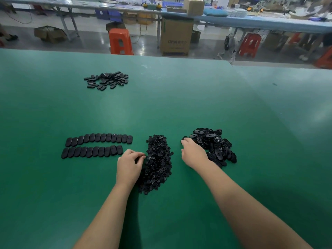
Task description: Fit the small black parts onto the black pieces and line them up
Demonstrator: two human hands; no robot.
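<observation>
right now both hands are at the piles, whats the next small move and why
Probably lift one oval piece with the right hand from the pile of oval pieces and bring it toward the left hand, whose fingers are at the small parts pile. The lower row looks shorter than the upper.

Two bare forearms are entering from the lower edge, ending in the left hand (128, 165) and right hand (194, 153). Neither is wearing sleeves, gloves, rings or a watch. Both hands are showing short nails.
</observation>
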